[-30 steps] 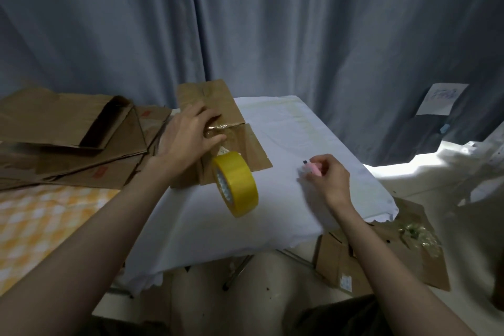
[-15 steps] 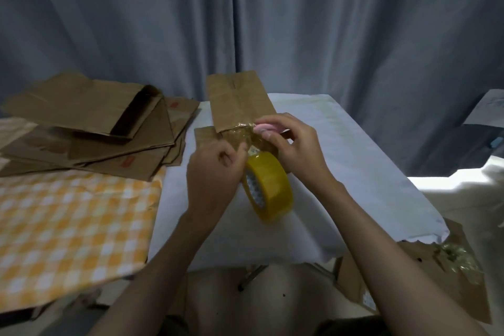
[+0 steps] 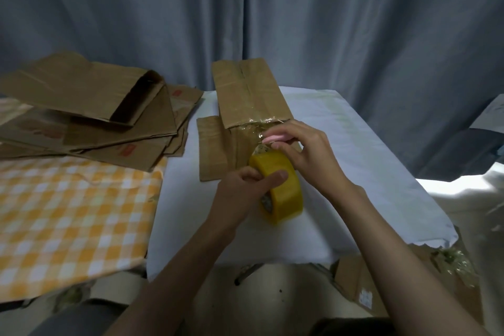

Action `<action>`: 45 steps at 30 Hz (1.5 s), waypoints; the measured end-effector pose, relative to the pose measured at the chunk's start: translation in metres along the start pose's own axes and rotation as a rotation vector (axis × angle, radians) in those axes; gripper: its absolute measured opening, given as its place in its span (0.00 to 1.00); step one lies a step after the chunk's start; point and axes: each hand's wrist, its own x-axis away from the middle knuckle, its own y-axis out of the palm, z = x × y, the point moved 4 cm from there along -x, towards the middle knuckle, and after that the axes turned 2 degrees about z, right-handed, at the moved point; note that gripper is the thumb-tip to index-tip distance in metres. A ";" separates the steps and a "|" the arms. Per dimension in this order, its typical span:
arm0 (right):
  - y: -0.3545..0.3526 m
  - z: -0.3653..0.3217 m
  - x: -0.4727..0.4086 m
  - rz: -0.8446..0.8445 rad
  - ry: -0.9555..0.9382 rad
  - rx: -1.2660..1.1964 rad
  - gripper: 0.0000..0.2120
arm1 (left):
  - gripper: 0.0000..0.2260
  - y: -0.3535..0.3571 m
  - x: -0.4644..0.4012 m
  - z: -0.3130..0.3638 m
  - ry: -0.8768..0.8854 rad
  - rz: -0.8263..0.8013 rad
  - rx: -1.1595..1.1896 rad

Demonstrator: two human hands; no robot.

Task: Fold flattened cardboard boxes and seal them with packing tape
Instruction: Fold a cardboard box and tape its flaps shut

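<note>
Grey curtains [image 3: 300, 35] hang behind a table covered in a white cloth [image 3: 368, 161], with a yellow-and-white checked cloth [image 3: 68, 213] off to the left of the hands. Left hand [image 3: 240, 194] is wrapped around the yellow roll of packing tape [image 3: 283, 191], thumb across the top of the roll, holding it up just off the white cloth. Right hand [image 3: 308, 155] sits just beyond and right of the roll, fingers curled and pinching a small pink cutter [image 3: 275, 138] right where the clear tape strip [image 3: 259, 128] leaves the roll. That strip runs onto a flattened cardboard box [image 3: 245, 106] lying just past both hands. Further left of the left hand there's a messy stack of flattened boxes [image 3: 95, 123], and more cardboard [image 3: 381, 286] on the floor under the right forearm.
</note>
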 end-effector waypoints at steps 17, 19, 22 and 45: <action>0.000 -0.005 -0.005 -0.090 -0.067 0.065 0.09 | 0.33 0.003 0.007 0.005 0.062 0.083 0.066; 0.000 -0.004 -0.006 -0.096 -0.063 0.082 0.09 | 0.33 0.003 0.006 0.006 0.077 0.091 0.074; 0.001 -0.002 -0.008 -0.106 -0.055 0.111 0.08 | 0.33 0.003 0.004 0.005 0.079 0.090 0.077; -0.001 0.002 -0.007 -0.100 -0.028 0.153 0.10 | 0.10 0.001 -0.014 0.007 0.098 0.112 0.049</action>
